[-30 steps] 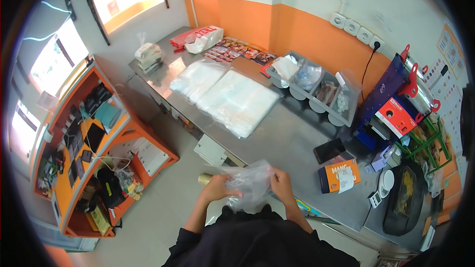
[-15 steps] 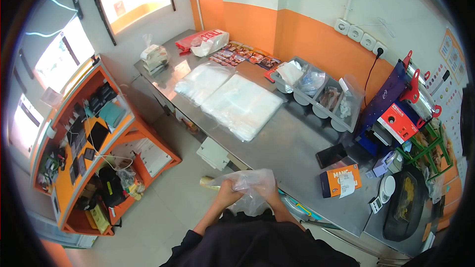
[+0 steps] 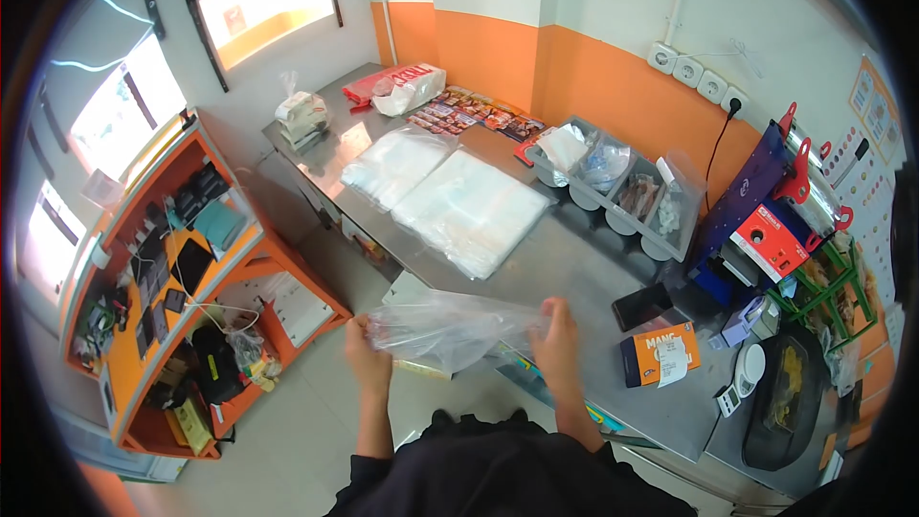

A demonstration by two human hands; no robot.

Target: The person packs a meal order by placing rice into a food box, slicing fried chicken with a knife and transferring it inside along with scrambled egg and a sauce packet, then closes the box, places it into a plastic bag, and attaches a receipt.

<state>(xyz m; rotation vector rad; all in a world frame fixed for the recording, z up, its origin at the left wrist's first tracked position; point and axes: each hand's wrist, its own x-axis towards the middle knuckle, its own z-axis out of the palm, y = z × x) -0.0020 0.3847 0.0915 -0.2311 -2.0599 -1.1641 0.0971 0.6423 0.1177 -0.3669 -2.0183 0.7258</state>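
A clear plastic bag is stretched sideways between my two hands, in front of the metal table's near edge. My left hand is closed on the bag's left end. At the right end, my right hand pinches the bag near the table edge. Beyond them, two flat stacks of clear plastic bags lie side by side on the table, a larger one and a smaller one to its left.
On the metal table are a phone, an orange box, a white scale, a black tray and a grey divided bin. An orange shelf stands left. A blue machine is at right.
My hands have moved apart and up, my left hand to the left and my right hand to the right. The bag, bunched between them before, is now drawn out wide.
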